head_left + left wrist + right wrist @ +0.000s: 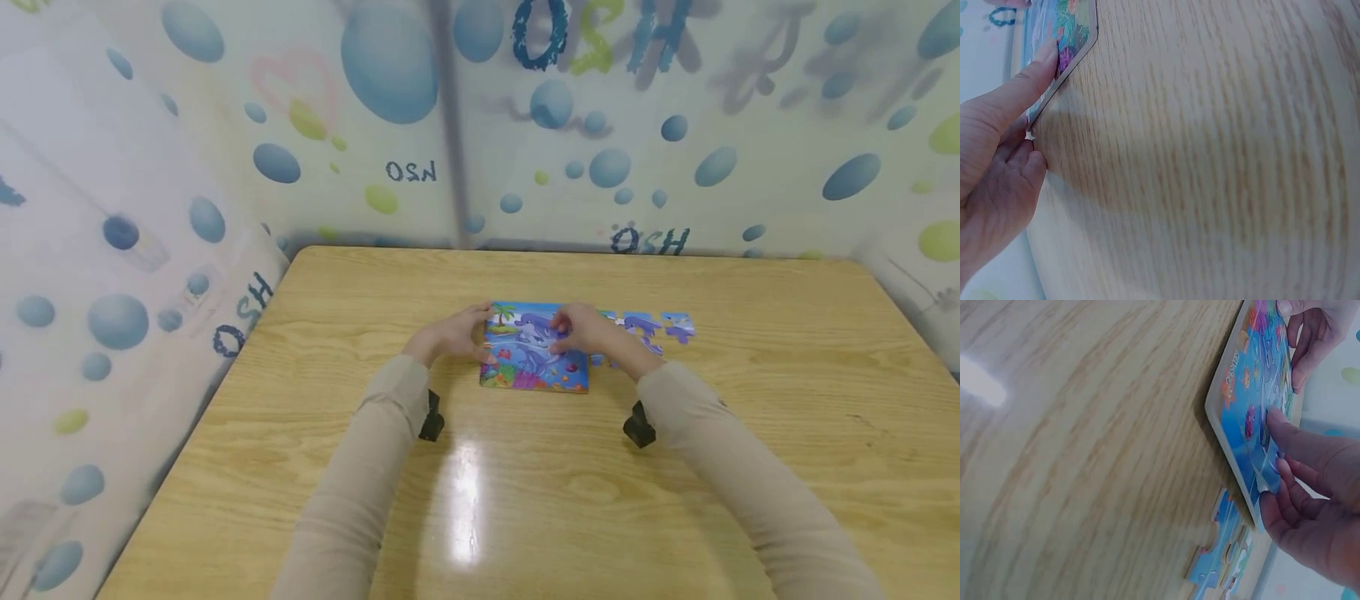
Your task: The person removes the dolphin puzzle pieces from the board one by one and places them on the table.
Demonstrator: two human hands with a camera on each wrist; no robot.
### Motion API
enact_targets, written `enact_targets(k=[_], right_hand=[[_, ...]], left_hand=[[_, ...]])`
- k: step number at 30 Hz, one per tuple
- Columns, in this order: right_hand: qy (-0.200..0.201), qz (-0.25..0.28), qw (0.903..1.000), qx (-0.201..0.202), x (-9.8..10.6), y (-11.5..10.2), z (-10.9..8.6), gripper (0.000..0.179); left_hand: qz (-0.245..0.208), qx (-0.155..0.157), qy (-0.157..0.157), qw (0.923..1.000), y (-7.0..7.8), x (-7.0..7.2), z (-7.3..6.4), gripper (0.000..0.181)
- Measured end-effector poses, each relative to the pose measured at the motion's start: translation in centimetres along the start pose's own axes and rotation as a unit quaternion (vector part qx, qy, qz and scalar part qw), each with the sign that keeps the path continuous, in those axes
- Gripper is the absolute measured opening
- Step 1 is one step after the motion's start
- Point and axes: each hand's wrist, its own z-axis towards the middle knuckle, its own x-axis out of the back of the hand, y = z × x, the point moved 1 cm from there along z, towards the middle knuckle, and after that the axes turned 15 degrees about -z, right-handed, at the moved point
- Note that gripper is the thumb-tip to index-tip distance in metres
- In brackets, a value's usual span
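Note:
A flat jigsaw puzzle board with a picture of dolphins, a palm tree and coral lies on the table. My left hand grips its left edge; in the left wrist view the thumb is on the picture and the other fingers are at the rim. Over the right part of the board, my right hand has its thumb and fingertips at a puzzle piece within the picture, with fingers curled; most of that piece is hidden. Just right of the board lie loose puzzle pieces, partly behind the right wrist.
One puzzle piece sits at the far right of the loose ones. The wooden table reaches back to a wall patterned with bubbles and letters. Black wrist cameras show beneath the sleeves.

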Motion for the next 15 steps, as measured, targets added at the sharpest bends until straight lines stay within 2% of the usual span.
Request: enact_targets(k=[5,8,15], right_hand=[[0.010,0.010,0.9999,0.007,0.0,0.5,-0.3,0.036],[0.019,0.007,0.9995,0.025,-0.1,0.8,-0.5,0.034],[0.024,-0.017,0.9987,0.042,-0.1,1.2,-1.1,0.025]], left_hand=[[-0.004,0.003,-0.001,1.0000,0.0,0.0,0.0,0.090],[0.001,0.003,-0.002,1.0000,0.1,0.1,-0.1,0.090],[0.002,0.000,-0.008,1.0000,0.3,0.1,-0.3,0.090]])
